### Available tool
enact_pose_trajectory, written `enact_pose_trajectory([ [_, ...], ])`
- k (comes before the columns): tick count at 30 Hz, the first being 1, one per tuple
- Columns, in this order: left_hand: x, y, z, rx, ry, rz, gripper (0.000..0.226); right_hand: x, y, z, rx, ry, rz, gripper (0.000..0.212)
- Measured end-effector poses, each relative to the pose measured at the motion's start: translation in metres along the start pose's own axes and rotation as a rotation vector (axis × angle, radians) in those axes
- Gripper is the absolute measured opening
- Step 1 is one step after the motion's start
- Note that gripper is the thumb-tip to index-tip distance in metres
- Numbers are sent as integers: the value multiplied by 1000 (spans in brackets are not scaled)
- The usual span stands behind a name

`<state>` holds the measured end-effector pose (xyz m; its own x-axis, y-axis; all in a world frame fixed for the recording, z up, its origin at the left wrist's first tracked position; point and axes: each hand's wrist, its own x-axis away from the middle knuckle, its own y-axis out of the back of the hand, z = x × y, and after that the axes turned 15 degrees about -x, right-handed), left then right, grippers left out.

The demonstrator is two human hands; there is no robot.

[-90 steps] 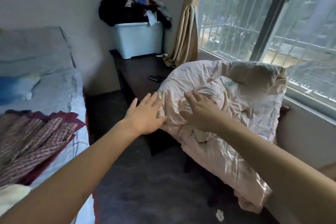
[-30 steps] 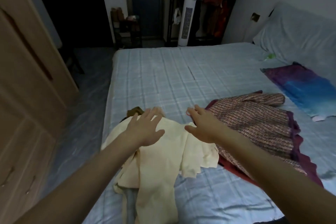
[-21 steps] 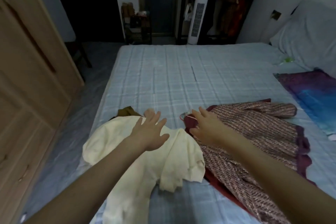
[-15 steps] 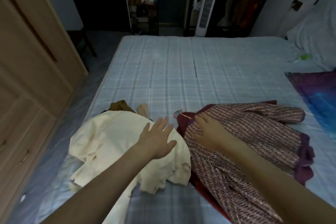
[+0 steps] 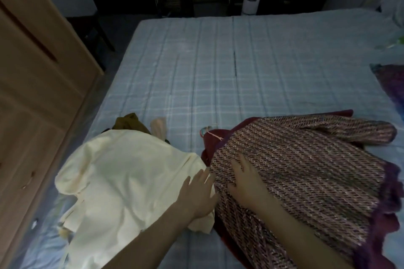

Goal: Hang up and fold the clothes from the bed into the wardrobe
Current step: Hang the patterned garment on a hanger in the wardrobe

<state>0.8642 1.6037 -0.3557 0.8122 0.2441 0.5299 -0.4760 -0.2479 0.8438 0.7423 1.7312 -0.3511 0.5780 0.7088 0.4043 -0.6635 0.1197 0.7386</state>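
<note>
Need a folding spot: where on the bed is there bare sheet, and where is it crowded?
Free: the wide far stretch of the blue checked bed sheet, beyond both garments, and a narrow strip between the cream fabric garment and the maroon woven patterned garment. Crowded: the near edge, where both garments lie under the left hand and right hand. A purple cloth takes the right edge.

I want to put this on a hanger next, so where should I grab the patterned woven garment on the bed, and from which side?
Take the woven garment at its neck end, near the maroon collar by the loose thread, coming from above on the far side. It lies flat with the neck away from you, sleeve out right. Your right hand rests open mid-body, left hand on the cream garment.
</note>
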Motion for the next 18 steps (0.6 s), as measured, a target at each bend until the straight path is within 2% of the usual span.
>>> enact_pose_trajectory([
  [4,-38,-24,-10,80,-30,-43,77,-25,-17,-27,2,-11,-33,87],
  [9,-99,-55,-16,100,-60,37,72,-69,-35,-66,45,-158,-55,103],
  [11,-128,-67,-19,105,-46,-48,71,-86,-49,-87,83,-195,-72,108],
  [13,-156,-81,-22,139,-3,-134,72,-98,-71,-113,42,-219,-47,100],
  [15,-180,-98,-26,177,86,-149,72,-107,-103,-140,0,-211,-50,84],
  [18,-196,-131,-28,105,119,-174,77,-118,-137,-162,37,-234,-47,80],
])
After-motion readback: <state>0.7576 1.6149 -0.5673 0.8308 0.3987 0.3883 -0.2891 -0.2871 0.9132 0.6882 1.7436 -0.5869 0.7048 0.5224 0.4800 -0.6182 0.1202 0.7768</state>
